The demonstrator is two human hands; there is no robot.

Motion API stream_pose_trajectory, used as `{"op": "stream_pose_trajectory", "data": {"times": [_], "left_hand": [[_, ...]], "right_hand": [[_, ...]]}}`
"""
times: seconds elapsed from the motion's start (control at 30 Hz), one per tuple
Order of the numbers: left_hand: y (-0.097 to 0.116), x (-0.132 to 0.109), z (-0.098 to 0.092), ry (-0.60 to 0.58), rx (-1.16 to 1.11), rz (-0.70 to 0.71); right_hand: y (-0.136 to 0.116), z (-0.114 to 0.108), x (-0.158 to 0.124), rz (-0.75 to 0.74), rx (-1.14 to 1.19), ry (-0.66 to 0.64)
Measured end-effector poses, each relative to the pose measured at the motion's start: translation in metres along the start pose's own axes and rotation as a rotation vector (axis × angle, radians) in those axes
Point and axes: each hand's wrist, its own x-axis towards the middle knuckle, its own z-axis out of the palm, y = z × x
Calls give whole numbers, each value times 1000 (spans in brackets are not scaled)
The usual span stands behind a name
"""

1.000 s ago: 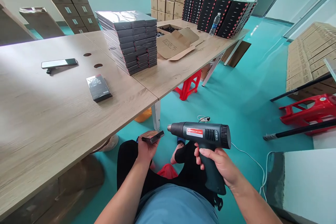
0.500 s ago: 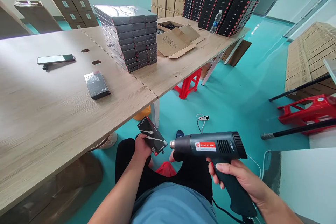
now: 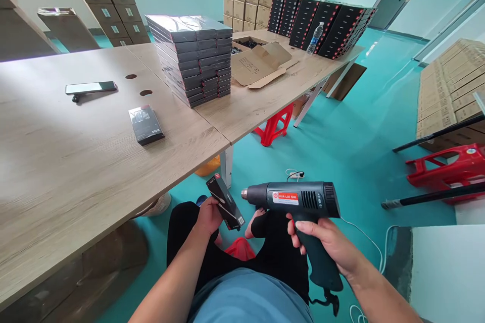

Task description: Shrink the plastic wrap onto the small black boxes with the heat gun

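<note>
My left hand (image 3: 209,216) is closed on a small black box (image 3: 226,203) with red ends and a cable pictured on its face. The box is held tilted over my lap. In my right hand (image 3: 322,239) is a dark heat gun (image 3: 303,201), its handle gripped and a finger at the red trigger. Its metal nozzle points left at the box, a short gap away. On the table, a similar black box (image 3: 146,124) lies alone. Behind it rises a tall stack of wrapped boxes (image 3: 193,60).
A phone (image 3: 91,89) lies on the wooden table (image 3: 76,161). Farther back are an open carton (image 3: 252,68), a water bottle (image 3: 315,38) and rows of black boxes (image 3: 328,25). A red stool (image 3: 275,126) stands under the table, another red stool (image 3: 447,166) at right. A power strip (image 3: 296,175) lies on the floor.
The box in my left hand has turned, now showing a narrow side more. The heat gun has shifted left and slightly up toward it. The whole view has moved slightly.
</note>
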Motion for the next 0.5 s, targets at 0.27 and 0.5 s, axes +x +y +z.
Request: {"op": "stream_pose_trajectory", "data": {"times": [0.27, 0.5], "left_hand": [[-8, -3, 0, 12, 103, -68], [-9, -5, -2, 9, 102, -44]], "right_hand": [[-47, 7, 34, -22, 4, -75], [-78, 12, 56, -18, -114, -80]]}}
